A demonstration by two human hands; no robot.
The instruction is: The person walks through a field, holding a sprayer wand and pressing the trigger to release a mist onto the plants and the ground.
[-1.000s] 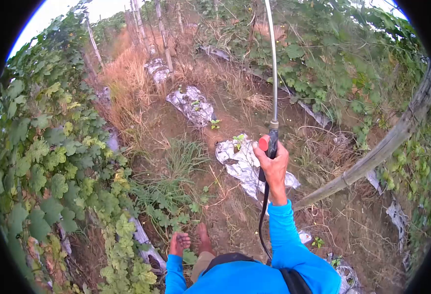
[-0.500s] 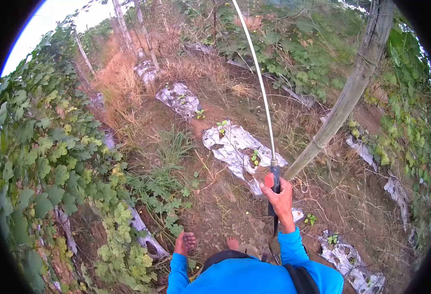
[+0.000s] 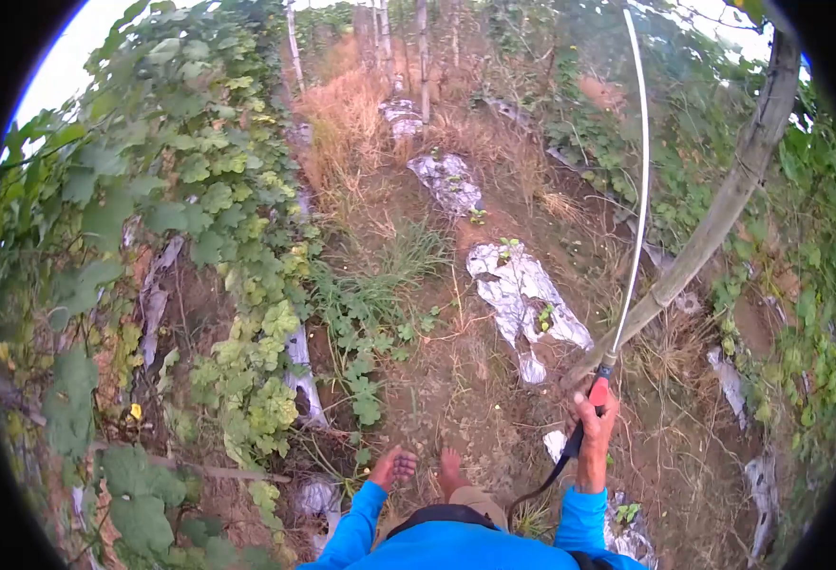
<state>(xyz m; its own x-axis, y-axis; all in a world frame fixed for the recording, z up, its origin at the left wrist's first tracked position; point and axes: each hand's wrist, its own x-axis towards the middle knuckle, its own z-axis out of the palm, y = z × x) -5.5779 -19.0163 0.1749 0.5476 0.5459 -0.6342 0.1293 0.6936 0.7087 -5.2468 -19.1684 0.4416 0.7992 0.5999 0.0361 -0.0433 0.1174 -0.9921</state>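
Note:
My right hand (image 3: 597, 427) is closed around the handle of a sprayer wand, with the red trigger part (image 3: 599, 389) just above my fingers. The wand's long pale lance (image 3: 641, 190) rises from the handle and leans slightly right at the top. A dark hose (image 3: 541, 491) runs from the handle's lower end toward my waist. My left hand (image 3: 394, 467) hangs low beside my body, its fingers loosely bent and slightly apart, with nothing visible in it. Near it is my bare foot (image 3: 451, 470) on the soil.
A thick wooden post (image 3: 722, 214) slants up on the right, close beside the lance. Leafy vines (image 3: 218, 199) climb on the left, with more vines (image 3: 788, 275) at right. Torn silvery plastic mulch (image 3: 518, 290) with small seedlings lies ahead. Dry grass (image 3: 342, 114) stands farther off.
The view has turned left, so the path and mulch appear farther right. The wand has shifted right in view and its handle now tilts right. My right hand keeps its grip.

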